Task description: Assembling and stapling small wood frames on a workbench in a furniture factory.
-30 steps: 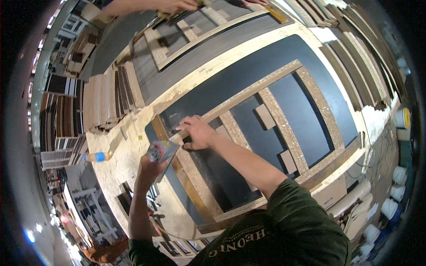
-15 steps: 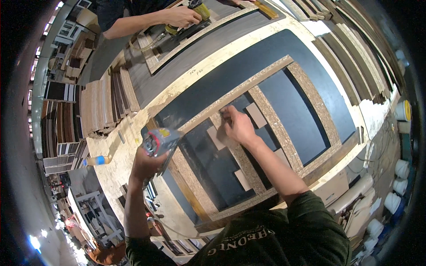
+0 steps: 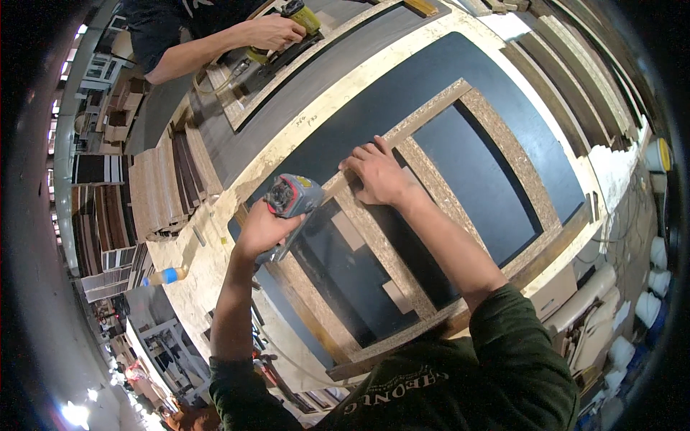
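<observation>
My left hand [image 3: 261, 231] is wrapped round the handle of a grey nail gun with red trim [image 3: 300, 194], its nose close to the far rail near the frame's far left corner. My right hand [image 3: 381, 174] lies over that same far rail, fingers bent across it beside a cross slat. The particleboard frame [image 3: 507, 152], a rectangle with several slats, lies on a dark panel [image 3: 445, 63]. Small wooden blocks [image 3: 348, 228] sit against the slats; my right hand and forearm cover others.
Across the bench a co-worker's hand [image 3: 277, 32] holds a yellow-green power tool [image 3: 300, 16] over another frame. Board stacks [image 3: 159, 188] stand at left, long strips [image 3: 575, 86] at right. A bottle with a blue band [image 3: 167, 276] lies on the bench's left edge. Buckets [image 3: 657, 155] line the right.
My right hand has moved from the slat onto the far rail. My left hand has brought the nail gun rightward and up to the rail. The view has shifted slightly.
</observation>
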Demonstrator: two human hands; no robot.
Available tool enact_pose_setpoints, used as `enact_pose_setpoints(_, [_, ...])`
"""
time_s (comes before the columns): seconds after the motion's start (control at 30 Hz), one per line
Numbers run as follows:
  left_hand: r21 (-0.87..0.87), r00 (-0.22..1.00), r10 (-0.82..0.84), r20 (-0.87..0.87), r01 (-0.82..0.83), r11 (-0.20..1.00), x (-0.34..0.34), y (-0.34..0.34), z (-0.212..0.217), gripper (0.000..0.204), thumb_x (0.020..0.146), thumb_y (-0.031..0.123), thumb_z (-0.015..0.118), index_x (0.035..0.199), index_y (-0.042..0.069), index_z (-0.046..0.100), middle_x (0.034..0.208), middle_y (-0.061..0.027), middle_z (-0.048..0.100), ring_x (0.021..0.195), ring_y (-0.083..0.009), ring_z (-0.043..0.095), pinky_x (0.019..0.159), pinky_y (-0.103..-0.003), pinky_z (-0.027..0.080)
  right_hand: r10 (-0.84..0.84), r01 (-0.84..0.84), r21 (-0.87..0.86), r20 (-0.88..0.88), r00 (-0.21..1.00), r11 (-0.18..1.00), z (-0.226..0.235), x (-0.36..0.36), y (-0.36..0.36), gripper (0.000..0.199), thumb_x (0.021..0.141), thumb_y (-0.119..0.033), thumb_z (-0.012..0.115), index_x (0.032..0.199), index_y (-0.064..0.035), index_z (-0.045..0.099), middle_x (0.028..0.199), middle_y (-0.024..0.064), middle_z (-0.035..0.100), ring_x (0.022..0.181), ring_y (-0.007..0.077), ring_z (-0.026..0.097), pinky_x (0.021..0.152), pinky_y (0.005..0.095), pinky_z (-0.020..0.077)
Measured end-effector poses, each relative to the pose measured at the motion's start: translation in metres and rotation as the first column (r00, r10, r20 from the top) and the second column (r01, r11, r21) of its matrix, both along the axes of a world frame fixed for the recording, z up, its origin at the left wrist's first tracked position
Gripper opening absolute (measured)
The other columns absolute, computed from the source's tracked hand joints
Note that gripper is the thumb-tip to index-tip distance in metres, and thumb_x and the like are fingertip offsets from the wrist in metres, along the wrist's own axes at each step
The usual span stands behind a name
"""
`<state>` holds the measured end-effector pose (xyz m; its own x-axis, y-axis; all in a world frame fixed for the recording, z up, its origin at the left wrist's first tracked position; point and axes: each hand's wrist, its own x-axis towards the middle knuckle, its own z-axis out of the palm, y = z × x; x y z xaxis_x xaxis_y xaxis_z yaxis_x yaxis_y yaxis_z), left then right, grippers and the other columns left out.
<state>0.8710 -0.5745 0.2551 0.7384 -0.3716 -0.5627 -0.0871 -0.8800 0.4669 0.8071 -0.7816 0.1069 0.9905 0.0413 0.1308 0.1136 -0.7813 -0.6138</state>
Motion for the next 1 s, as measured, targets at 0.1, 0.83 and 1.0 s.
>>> enact_pose_setpoints(0.1, [-0.007,1.0,-0.006,0.005,0.006,1.0,-0.001,-0.01,0.0,0.02,0.077,0.019,0.069,0.083,0.001,0.064,0.059,-0.0041,0.059,0.046,-0.0116,0.055,0.046,-0.028,0.043,-0.006,0.007,-0.011,0.029,1.0,1.0,-0.003,-0.002,-0.001,0.052,0.058,-0.02,0.071,0.109,-0.0134,0.064,0.103,0.0063,0.056,0.112,0.0263,0.049,0.113,0.049,0.0211])
enact_pose_setpoints(0.83, [-0.057,0.996,0.004,-0.088,-0.009,0.998,0.004,-0.009,-0.019,0.026,0.078,0.012,0.071,0.099,0.003,0.06,0.066,-0.002,0.059,0.049,-0.0089,0.054,0.045,-0.025,0.044,-0.014,0.012,0.031,0.055,0.998,0.999,-0.004,-0.003,-0.001,0.048,0.06,-0.016,0.065,0.108,-0.0121,0.061,0.099,0.0076,0.053,0.112,0.0263,0.048,0.112,0.052,0.021])
enact_pose_setpoints(1.0, [-0.001,0.997,-0.081,-0.013,0.081,0.997,0.001,-0.019,-0.022,0.022,0.078,0.012,0.071,0.093,0.002,0.06,0.063,-0.002,0.057,0.049,-0.0088,0.054,0.045,-0.025,0.043,-0.016,0.013,0.05,0.068,0.998,0.999,-0.005,-0.002,0.0,0.048,0.059,-0.016,0.066,0.107,-0.0117,0.062,0.098,0.0073,0.054,0.111,0.0261,0.048,0.112,0.0519,0.0207])
